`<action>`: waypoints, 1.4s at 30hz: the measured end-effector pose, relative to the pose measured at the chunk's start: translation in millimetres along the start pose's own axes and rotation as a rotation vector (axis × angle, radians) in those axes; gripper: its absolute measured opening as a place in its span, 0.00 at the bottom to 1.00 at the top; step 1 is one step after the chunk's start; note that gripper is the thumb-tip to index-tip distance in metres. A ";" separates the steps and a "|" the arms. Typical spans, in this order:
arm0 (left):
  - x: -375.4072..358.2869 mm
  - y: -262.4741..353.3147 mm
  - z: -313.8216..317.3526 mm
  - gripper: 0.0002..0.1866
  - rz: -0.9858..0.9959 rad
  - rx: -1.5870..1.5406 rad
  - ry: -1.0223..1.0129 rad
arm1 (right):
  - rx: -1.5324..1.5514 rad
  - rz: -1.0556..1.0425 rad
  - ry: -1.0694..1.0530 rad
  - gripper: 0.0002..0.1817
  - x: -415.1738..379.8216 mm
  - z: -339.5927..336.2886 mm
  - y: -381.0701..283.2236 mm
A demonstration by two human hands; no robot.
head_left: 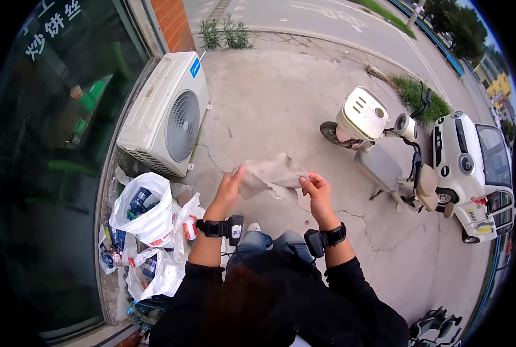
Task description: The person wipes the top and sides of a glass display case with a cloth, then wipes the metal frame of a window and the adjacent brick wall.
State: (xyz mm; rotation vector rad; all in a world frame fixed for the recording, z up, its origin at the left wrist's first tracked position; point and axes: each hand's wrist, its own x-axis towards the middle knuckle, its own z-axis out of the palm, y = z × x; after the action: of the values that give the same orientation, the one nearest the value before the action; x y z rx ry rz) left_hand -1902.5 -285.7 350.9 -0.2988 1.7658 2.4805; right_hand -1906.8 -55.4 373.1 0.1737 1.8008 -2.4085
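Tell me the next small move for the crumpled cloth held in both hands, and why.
Probably pull the hands apart to spread it flat: the left hand and right hand each pinch an edge of the grey cloth, which hangs creased and folded between them.

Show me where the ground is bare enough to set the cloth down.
Bare concrete lies ahead of the cloth, between the AC unit and the scooter, and to the person's right, below the scooter. The strip by the window is crowded with bags of cans.
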 end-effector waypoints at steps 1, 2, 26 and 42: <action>14.2 -0.1 -10.4 0.14 -0.042 -0.041 0.010 | -0.050 -0.016 0.016 0.06 9.2 9.5 -6.7; 26.6 -1.0 -18.9 0.14 -0.055 -0.048 0.016 | -0.058 -0.002 0.018 0.06 19.2 15.1 -5.4; 325.1 140.1 -131.1 0.18 0.112 -0.282 0.459 | -0.566 -0.557 -0.604 0.08 427.7 264.1 40.7; 610.8 207.1 -243.5 0.21 -0.051 0.024 0.082 | -0.362 -0.293 -0.361 0.06 656.9 356.4 -25.1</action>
State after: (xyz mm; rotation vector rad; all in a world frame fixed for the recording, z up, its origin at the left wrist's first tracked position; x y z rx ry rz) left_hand -2509.7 -611.9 340.4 -0.4436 1.7930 2.4429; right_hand -2563.5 -413.0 386.2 -0.5582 2.1450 -2.0447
